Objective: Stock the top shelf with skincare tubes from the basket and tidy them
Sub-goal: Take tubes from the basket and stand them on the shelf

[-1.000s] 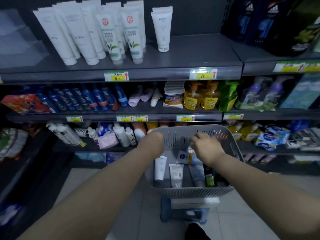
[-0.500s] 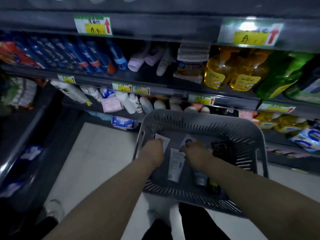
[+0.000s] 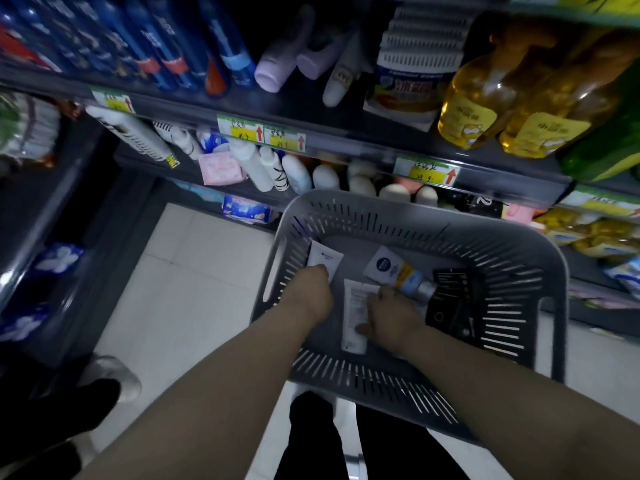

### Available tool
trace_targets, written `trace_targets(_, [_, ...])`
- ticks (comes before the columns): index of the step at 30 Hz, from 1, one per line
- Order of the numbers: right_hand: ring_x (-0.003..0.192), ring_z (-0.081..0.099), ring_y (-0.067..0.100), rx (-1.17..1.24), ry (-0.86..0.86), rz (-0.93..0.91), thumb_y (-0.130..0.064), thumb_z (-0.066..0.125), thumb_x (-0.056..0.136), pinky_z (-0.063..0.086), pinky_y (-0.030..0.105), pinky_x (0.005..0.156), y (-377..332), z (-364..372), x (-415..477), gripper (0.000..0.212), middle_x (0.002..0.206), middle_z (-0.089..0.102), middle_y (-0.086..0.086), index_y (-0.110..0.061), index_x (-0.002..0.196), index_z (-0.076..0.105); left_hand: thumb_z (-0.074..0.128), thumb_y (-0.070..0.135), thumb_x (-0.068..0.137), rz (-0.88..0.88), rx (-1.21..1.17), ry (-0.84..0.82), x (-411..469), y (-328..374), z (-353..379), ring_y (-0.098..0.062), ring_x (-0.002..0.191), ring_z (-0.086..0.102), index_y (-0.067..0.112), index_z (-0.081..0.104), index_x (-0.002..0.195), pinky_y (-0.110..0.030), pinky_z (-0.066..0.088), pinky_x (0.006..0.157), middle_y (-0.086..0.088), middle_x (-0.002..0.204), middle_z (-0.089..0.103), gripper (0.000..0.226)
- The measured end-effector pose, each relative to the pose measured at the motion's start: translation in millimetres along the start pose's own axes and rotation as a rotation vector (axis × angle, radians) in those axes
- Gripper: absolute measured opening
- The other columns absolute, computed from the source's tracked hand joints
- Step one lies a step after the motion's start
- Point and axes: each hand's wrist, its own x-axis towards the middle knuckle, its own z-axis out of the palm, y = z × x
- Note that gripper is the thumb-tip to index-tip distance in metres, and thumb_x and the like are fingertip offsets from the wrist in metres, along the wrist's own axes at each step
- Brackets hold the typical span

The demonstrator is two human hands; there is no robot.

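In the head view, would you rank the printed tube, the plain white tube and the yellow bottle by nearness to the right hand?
1. printed tube: under the right hand.
2. plain white tube: left in the basket.
3. yellow bottle: shelf, upper right.

Dim, motion-blurred wide-angle view; edges bend, corners darken, bottles glint.

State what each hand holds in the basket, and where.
Cannot be told. Left hand covers the near end of the left tube, fingers hidden. Right hand lies on the middle tube, thumb across its lower half.
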Motion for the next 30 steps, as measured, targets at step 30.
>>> trace_targets(30, [0.114,0.055,0.021,0.571,0.155,0.021,0.002,0.05,0.09,0.045,0.022,0.087,19.3,-43.5,-22.4,0.04,0.129,0.059,0.006,-0.015,0.126,0.059,0.042,0.007,0.096,-0.068,0.21,-0.013,37.5,6.6,34.6,-0.036,0.132,0.039,-0.006,0.041,0.133,-0.037,0.028,0.113,-0.025,0.142,0.037,0.039])
